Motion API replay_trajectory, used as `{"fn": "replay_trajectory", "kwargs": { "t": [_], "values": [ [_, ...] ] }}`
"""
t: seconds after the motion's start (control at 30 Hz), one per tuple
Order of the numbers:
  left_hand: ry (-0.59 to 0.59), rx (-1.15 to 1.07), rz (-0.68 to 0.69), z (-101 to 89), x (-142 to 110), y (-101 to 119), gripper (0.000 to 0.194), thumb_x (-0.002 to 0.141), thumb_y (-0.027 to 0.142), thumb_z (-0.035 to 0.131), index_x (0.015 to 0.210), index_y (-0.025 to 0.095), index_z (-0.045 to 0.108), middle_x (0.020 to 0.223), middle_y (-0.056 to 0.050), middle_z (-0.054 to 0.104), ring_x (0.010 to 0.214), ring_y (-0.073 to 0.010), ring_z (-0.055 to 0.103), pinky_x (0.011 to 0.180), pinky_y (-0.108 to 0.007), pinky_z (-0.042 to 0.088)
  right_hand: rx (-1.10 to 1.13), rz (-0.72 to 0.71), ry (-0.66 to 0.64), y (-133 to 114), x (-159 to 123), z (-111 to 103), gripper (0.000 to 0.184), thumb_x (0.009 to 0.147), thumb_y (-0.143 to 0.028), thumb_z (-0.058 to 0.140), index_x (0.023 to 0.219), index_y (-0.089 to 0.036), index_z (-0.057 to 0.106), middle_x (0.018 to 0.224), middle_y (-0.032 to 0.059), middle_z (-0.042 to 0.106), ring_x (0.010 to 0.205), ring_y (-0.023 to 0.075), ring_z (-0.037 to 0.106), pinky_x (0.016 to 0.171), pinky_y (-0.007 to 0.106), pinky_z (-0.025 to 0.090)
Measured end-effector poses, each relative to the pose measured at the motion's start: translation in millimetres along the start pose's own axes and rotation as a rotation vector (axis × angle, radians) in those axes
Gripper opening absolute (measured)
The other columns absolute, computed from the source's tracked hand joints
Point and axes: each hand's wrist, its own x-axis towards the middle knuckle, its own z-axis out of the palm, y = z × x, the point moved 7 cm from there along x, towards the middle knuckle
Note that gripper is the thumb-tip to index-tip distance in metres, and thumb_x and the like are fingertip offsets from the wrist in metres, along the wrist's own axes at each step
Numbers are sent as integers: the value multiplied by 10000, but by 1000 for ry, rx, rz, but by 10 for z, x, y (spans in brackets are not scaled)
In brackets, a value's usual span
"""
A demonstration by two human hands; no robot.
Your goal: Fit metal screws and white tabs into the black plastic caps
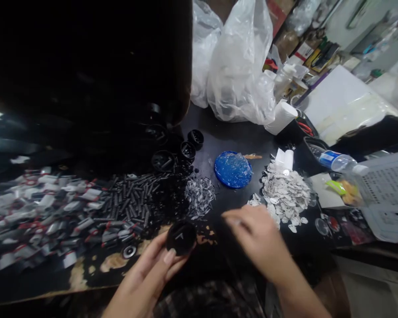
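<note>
A round black plastic cup-like part [182,238] is in my left hand [152,269], its thumb resting on the near rim. A light mark or small piece shows on the part's dark face. To its right, my right hand [258,240] is closed in a pinch and slightly blurred; whatever lies between its fingertips is too small to make out. Just beyond that hand lies a heap of small flat whitish pieces [287,194]. Small grey pins [199,196] are piled beyond and between the hands. A blue lid [230,174] with a clear, glossy smear sits farther back.
Dark springs [132,198] and many grey-and-red cylindrical pieces [49,203] cover the left. Several black round cups [164,161] stand behind them. Clear plastic bags [242,75] are at the back. A plastic bottle [334,159] and a white box [345,101] occupy the right.
</note>
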Motion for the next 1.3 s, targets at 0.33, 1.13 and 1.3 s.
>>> {"fn": "replay_trajectory", "kwargs": {
  "t": [0.33,1.13,1.3],
  "values": [
    [-56,-83,-49,77,21,-60,707,721,425,757,1361,289,488,1313,-70,641,1169,-304,602,1084,-438,383,-488,388,-90,1035,207,-258,219,873,-310,537,717,-206,651,787,48,697,689,192,595,632,294,296],
    [-82,-75,-27,65,0,-54,639,771,425,713,1361,301,502,1287,-63,660,1154,-309,612,1081,-459,388,-442,315,-97,1172,159,-231,207,898,-262,485,879,-190,677,886,72,660,828,219,609,731,308,381],
    [-73,-71,-8,37,-19,-44,642,771,431,708,1367,325,496,1228,-54,696,1111,-299,642,1100,-463,353,-390,437,-16,1244,116,-311,197,870,-296,499,794,-194,649,797,77,669,734,231,600,650,307,364]
  ]
}}
